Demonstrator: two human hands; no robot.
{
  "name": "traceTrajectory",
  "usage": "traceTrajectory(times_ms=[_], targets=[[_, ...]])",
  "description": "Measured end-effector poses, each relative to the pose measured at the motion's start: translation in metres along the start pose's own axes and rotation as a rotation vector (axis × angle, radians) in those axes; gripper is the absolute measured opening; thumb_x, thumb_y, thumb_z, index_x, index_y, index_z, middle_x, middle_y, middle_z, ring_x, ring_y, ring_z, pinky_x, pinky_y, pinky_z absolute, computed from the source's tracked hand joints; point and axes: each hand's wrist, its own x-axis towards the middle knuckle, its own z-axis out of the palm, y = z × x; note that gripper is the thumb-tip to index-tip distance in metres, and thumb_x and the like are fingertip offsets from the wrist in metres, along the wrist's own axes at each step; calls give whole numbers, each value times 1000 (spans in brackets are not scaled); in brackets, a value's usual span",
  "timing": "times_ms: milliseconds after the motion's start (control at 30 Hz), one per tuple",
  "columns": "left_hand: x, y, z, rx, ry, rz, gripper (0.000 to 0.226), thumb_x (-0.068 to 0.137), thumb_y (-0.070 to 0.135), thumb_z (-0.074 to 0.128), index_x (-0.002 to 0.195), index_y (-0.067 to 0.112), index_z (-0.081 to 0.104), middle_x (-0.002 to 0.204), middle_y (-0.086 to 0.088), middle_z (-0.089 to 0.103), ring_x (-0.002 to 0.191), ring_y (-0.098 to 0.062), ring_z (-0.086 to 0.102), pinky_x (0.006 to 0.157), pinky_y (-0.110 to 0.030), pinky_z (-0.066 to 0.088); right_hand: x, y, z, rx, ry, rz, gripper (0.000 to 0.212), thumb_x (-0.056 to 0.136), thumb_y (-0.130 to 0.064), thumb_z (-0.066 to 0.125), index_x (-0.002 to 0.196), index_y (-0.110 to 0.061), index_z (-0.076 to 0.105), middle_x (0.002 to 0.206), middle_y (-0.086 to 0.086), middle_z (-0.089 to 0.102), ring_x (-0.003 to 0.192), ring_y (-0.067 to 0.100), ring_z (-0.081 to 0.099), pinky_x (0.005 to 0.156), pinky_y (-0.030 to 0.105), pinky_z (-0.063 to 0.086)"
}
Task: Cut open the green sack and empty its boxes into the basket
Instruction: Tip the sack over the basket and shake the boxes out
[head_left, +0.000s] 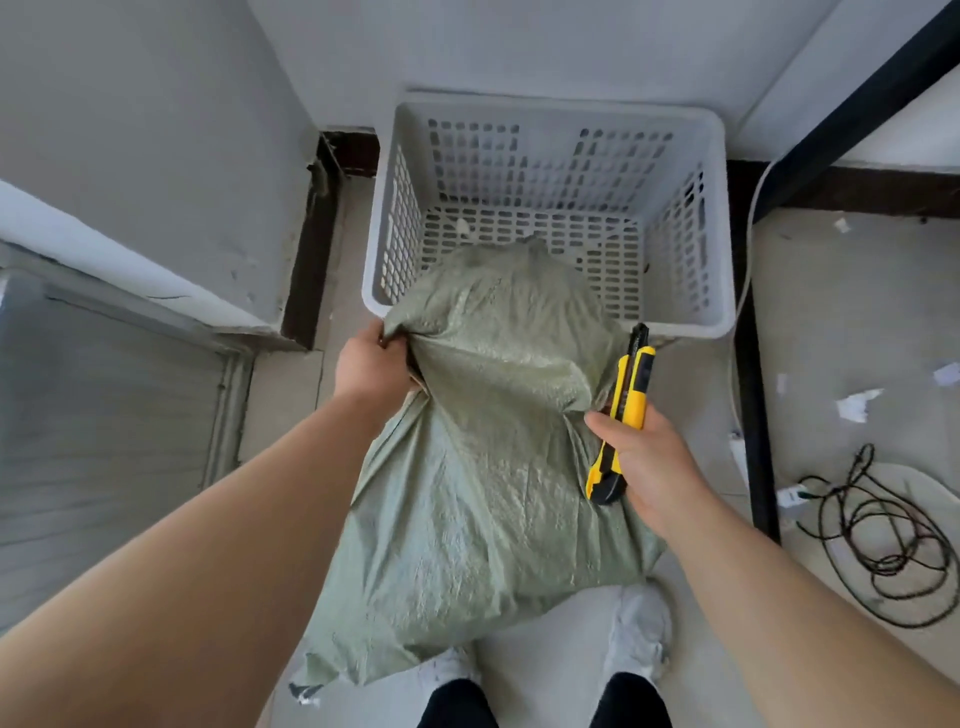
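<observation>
Green sack (483, 467) gripped by left hand (371, 364) over near rim of basket (685, 328); knife (626, 410) clasped in right hand (649, 462), best kept clear while tipping.

White walls (156, 130) meet in a corner ahead of me, with a dark skirting board (306, 260) along their foot. The floor (857, 322) is pale and the light soft and even. On my right a black metal frame (754, 441) stands upright. Paper scraps (854, 405) lie beyond it, and a black cable (883, 545) sits coiled on the floor. A grey panel (104, 415) is low on my left.
</observation>
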Motion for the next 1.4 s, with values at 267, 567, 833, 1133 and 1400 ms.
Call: traceTrajectory(times_ms=[267, 567, 833, 1133, 1400], targets=[[-24, -57, 4, -17, 4, -14, 8, 86, 22, 52, 86, 20, 60, 88, -5, 67, 90, -35, 66, 84, -55, 55, -10, 40, -11, -73, 15, 112, 12, 87, -25, 68, 97, -21, 62, 95, -2, 65, 88, 13, 58, 74, 29, 41], [-104, -105, -3, 273, -139, -294, 139, 38, 71, 82, 147, 15, 17, 152, -11, 24, 140, -33, 30, 114, -50, 30, -30, 58, -7, -17, 71, 93, 12, 80, -15, 69, 89, -23, 68, 104, 16, 70, 101, 34, 64, 97, 52, 47], [-119, -129, 13, 475, -234, -102, 29, 88, 21, 65, 112, 7, 57, 107, -11, 66, 83, -24, 55, 72, -30, 43, -38, 66, -12, 122, 34, 61, 20, 80, -4, 70, 90, -21, 69, 102, 11, 72, 105, 33, 65, 100, 53, 46], [-147, -64, -22, 282, -92, 57, 8, 97, 17, 50, 98, 14, 43, 80, -3, 57, 71, -23, 53, 58, -34, 37, -80, 17, -57, 279, -15, 62, 19, 83, 1, 65, 82, -18, 66, 92, 11, 65, 94, 29, 61, 95, 49, 46], [-163, 47, -40, 194, 41, 196, 3, 99, 13, 40, 101, 11, 41, 77, -3, 55, 67, -21, 51, 53, -33, 35, -111, -103, -87, 352, -49, -74, 25, 86, -2, 63, 71, -22, 61, 66, -8, 61, 74, 14, 56, 66, 31, 42]])
